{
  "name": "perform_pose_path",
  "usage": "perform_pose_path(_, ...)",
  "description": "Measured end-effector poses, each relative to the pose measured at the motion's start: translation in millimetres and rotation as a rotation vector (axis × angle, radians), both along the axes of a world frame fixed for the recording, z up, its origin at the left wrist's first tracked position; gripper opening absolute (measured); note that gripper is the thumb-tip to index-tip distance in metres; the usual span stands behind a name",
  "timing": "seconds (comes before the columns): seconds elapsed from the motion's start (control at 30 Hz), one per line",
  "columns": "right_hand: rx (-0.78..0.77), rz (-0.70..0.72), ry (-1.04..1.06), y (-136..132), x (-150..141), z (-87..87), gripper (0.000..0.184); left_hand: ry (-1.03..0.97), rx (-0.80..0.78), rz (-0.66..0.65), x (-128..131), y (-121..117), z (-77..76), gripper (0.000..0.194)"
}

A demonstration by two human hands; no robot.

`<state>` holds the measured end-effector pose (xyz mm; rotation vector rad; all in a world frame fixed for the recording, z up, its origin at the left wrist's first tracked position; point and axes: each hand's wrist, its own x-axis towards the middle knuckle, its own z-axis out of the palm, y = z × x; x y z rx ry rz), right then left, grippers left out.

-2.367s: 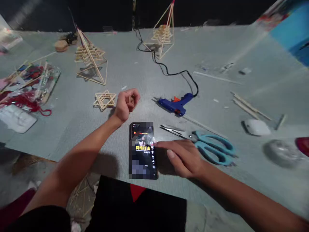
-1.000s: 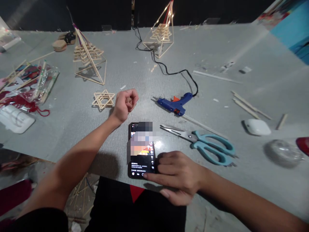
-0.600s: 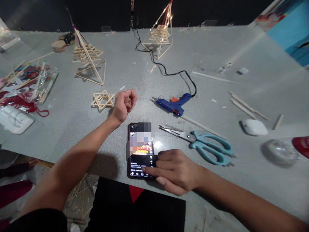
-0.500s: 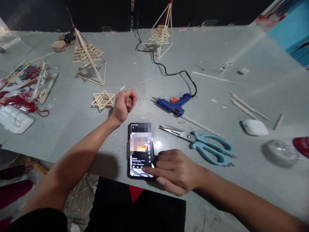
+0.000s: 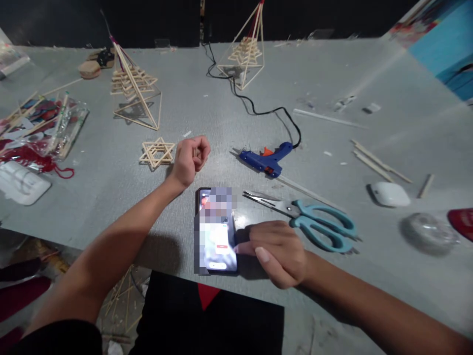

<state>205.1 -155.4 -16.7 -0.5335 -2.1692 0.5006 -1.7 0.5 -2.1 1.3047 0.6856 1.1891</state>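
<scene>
— Where's my right hand (image 5: 279,251) now?

— Near the table's (image 5: 388,276) near edge, fingers loosely curled, one fingertip touching the right edge of the phone (image 5: 217,230). The phone lies flat, screen lit, near centre.

— And my left hand (image 5: 190,157)?

— Balled into a fist, resting on the table just beyond the phone. I cannot tell whether it grips anything. A small stick star (image 5: 157,152) lies just to its left.

— What else do I see close by?

— Teal scissors (image 5: 314,223) just right of my right hand, and a blue glue gun (image 5: 268,159) farther off, beyond the scissors' blades.
</scene>
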Motion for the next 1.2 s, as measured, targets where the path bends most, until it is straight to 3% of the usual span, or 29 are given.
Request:
perform_pose_path(0.17, -0.093, -0.073, 0.055, 1.5, -0.4, 2.9, 0.037, -0.002, -0.031, -0.014, 0.4, 0.7, 1.2, 0.044)
perform_pose_path(0.33, -0.009, -0.025, -0.109, 2.7, -1.2, 2.5, 0.036, 0.008, -0.045, -0.009, 0.3, 0.8, 2.2, 0.043)
perform_pose_path(0.43, 0.016, -0.028, -0.061, 1.3, -0.8, -0.1, 0.038, 0.006, -0.039, -0.009, 0.0, 0.1, 2.6, 0.043)
perform_pose_path(0.6, -0.224, -0.203, 0.241, 0.6, 0.4, -1.4, 0.049, 0.011, -0.055, -0.007, -0.3, -0.5, 4.6, 0.041)
perform_pose_path(0.77, -0.410, -0.439, 0.335, 8.3, 2.6, 2.3, 0.060, -0.007, -0.064, 0.004, 0.8, -0.5, 5.9, 0.038)
perform_pose_path(1.0, -0.481, -0.416, 0.365, 13.7, 5.4, 3.3, 0.065, -0.027, -0.061, 0.017, -2.3, -0.8, 11.1, 0.045)
perform_pose_path(1.2, -0.590, -0.447, 0.493, 18.3, 6.9, -8.9, 0.060, -0.093, -0.071, 0.008, -8.5, 3.8, 17.3, 0.039)
